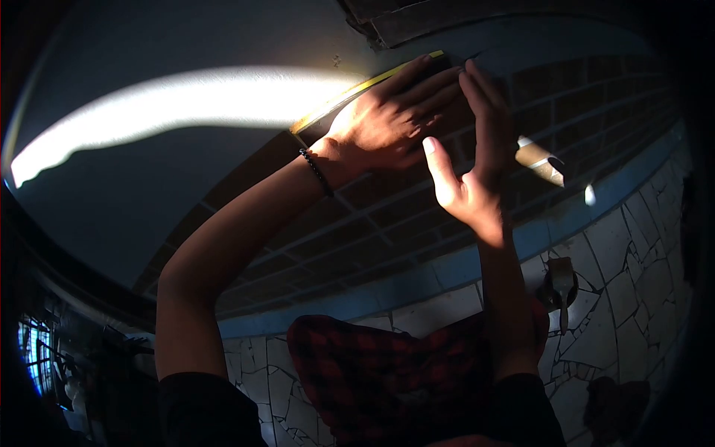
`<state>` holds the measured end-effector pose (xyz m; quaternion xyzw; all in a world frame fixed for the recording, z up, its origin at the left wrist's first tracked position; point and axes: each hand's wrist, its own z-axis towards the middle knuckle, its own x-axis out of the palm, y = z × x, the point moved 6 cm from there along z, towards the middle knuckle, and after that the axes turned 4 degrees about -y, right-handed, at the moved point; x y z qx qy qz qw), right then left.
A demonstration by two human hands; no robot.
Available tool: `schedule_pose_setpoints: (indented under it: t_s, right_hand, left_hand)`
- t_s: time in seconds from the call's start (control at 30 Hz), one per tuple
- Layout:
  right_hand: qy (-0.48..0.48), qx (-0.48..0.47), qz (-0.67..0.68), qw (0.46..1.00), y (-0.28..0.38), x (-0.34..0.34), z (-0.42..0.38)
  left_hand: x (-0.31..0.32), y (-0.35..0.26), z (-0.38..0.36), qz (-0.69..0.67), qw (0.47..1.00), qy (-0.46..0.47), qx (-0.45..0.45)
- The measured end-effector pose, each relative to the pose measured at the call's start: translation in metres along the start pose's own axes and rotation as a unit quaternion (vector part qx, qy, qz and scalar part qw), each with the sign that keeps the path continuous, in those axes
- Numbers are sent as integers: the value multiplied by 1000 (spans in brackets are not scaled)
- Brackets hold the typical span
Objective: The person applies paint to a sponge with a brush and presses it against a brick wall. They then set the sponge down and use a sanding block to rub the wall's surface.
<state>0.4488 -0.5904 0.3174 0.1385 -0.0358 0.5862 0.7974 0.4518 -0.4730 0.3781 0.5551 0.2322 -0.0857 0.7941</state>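
Note:
My left hand (pixel 402 123) lies flat with its fingers stretched out, along a narrow yellow strip (pixel 328 109) where the plain upper wall (pixel 223 160) meets the brown brick-patterned part (pixel 357 231). A dark beaded bracelet (pixel 316 171) circles that wrist. Close beside it on the right, my right hand (pixel 477 167) is raised, the thumb spread away from the upright fingers. Its fingertips come right up to those of my left hand, and a thin dark tip (pixel 474 54) shows just above them. The inner side of the right fingers is in shadow.
A blue band (pixel 357 302) runs along the wall's foot, above a floor of broken white tiles (pixel 588 350). A paintbrush (pixel 564 305) rests over a dark container at right. Bright sunlight (pixel 194 97) crosses the upper wall, and a dark wooden piece (pixel 432 18) sits at the top.

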Motion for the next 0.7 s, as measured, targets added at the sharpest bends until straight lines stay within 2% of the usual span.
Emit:
schedule_pose_setpoints:
  t_s: [0.13, 0.23, 0.5, 0.6, 0.7]
  right_hand:
    - [60, -8, 11, 998, -2, 20, -10]
    - [93, 15, 19, 995, -6, 28, -18]
    - [94, 21, 43, 994, -9, 29, -21]
    - [97, 18, 42, 994, -8, 32, -20]
    - [107, 10, 33, 994, -10, 32, -20]
  left_hand:
    - [-4, 0, -2, 8, 1000, 6, 26]
    - [1, -1, -4, 15, 999, -31, 23]
    - [-1, -2, -6, 44, 998, -50, 23]
    - [-1, 0, -5, 9, 998, -56, 11]
    - [0, 1, -7, 0, 1000, 5, 6]
